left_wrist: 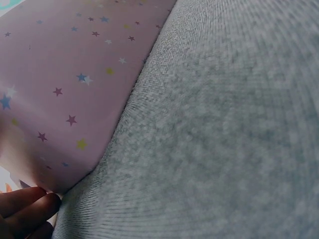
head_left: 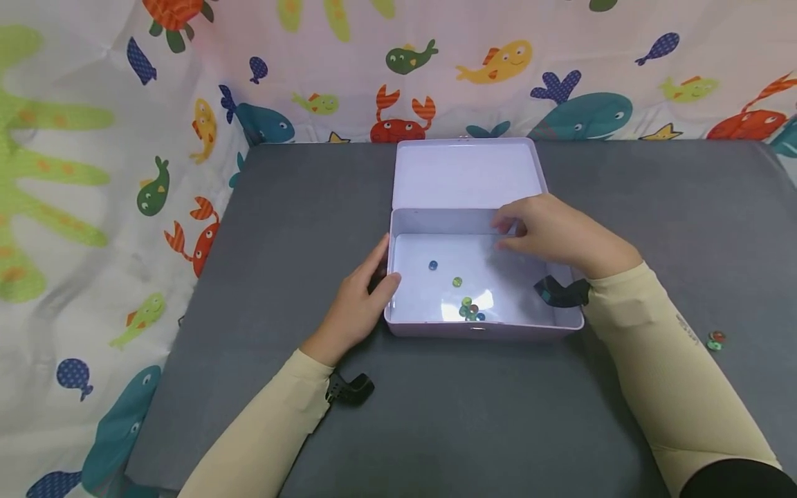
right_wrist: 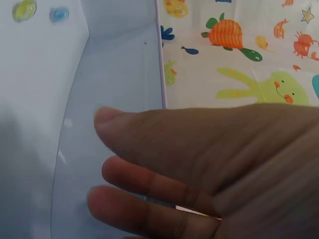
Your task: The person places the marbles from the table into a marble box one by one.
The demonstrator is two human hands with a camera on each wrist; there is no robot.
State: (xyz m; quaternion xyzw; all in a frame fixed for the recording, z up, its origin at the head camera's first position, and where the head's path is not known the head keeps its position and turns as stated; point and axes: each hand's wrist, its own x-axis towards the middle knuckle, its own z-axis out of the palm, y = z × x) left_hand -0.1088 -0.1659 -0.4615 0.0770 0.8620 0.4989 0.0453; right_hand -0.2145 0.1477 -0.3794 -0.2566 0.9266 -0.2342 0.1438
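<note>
While my left hand [head_left: 358,301] braces the tin box [head_left: 476,325] at its left wall, fingers curled on the rim, my right hand [head_left: 548,232] hovers inside near the back wall, fingers loosely together, empty as far as I can tell. Box sits mid-mat, lid [head_left: 467,173] open flat: thin, light, slides easily. Glass beads [head_left: 470,310] cluster at the front wall: small, hard, slippery, so pinch each. Two stray beads [head_left: 716,339] lie near the mat's right edge.
</note>
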